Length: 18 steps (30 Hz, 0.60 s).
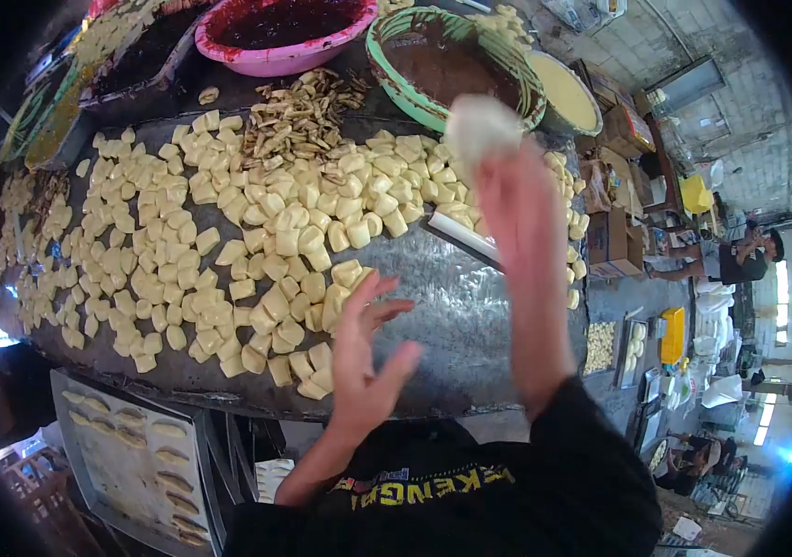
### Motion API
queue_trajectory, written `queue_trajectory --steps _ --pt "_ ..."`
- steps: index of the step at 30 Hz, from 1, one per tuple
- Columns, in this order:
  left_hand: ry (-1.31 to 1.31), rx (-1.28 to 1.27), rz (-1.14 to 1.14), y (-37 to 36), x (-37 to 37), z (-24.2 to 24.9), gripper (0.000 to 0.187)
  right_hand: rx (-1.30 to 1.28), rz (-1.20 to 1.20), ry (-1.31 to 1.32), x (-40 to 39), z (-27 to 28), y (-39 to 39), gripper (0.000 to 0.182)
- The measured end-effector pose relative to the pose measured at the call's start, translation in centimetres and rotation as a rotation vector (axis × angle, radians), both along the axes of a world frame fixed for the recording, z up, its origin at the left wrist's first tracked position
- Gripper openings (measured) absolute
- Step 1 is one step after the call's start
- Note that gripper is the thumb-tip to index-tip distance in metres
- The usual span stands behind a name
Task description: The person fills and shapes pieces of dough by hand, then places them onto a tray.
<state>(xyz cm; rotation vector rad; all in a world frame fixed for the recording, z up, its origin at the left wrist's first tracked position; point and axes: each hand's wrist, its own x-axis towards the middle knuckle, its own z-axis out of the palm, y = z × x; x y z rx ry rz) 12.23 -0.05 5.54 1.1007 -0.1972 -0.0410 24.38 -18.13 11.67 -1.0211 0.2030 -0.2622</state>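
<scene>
My left hand (366, 357) is over the metal worktop with its fingers apart, next to the edge of a wide spread of pale dough pieces (289, 218). My right hand (515, 195) is raised and smeared by motion, with its fingers closed on a whitish rounded lump (482, 125) in front of the green basin. Blur hides what the lump is made of. Below my right hand, a white straight-edged bar (464, 238) lies on the worktop (438, 316) against the dough pieces.
Behind the dough are a pile of brown strips (298, 116), a pink basin (271, 60) of dark red filling, a green basin (391, 84) with brown contents and a bowl of yellow material (568, 93). A tray (122, 464) of shaped pastries stands lower left. People (735, 260) are at the right.
</scene>
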Motion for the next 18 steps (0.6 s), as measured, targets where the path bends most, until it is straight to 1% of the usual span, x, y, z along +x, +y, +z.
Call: queue_trajectory --steps 1,2,3,4,5,6,8,9,11,13,15,17,18 --pt "0.002 -0.008 0.001 1.3 0.1 -0.7 0.061 -0.635 -0.063 -0.009 4.8 1.8 -0.7 0.022" --pt "0.105 0.050 0.015 2.7 -0.1 -1.7 0.051 -1.167 -0.167 -0.159 9.5 2.2 -1.4 0.022" --pt "0.206 0.106 0.031 3.6 -0.4 -2.2 0.041 -1.543 -0.153 -0.140 14.9 1.0 -3.2 0.024" --pt "0.205 0.099 0.039 4.1 -0.7 -2.4 0.041 -1.716 0.068 0.043 19.5 -0.3 -4.6 0.028" --pt "0.243 0.124 0.061 4.6 -0.9 -2.5 0.033 -1.867 0.297 0.235 22.9 -1.8 -5.5 0.032" --pt "0.281 0.151 0.082 5.0 -1.2 -2.7 0.025 -1.872 0.301 0.226 25.2 -3.9 -6.0 0.032" --pt "0.293 0.151 0.093 5.4 -1.7 -3.0 0.022 -1.656 0.690 0.521 27.9 -7.6 -6.3 0.040" --pt "0.312 0.143 0.113 5.5 -1.9 -3.1 0.021 -1.661 0.696 0.516 28.0 -7.9 -5.6 0.040" --pt "0.338 0.132 0.132 5.7 -2.3 -3.5 0.021 -1.313 0.579 0.516 27.4 -8.7 -4.9 0.044" --pt "0.336 0.097 0.100 5.9 -2.3 -4.5 0.020 -1.365 0.572 0.532 27.5 -8.2 -4.8 0.043" --pt "0.346 0.110 0.083 5.9 -1.8 -4.4 0.020 -1.424 0.550 0.550 27.7 -7.8 -5.5 0.042" --pt "0.365 0.143 0.057 5.9 -1.4 -4.1 0.020 -1.346 0.534 0.540 27.5 -8.9 -6.2 0.052" --pt "0.373 0.160 0.041 5.9 -1.1 -4.0 0.020 -1.346 0.526 0.544 27.4 -8.8 -6.6 0.052"
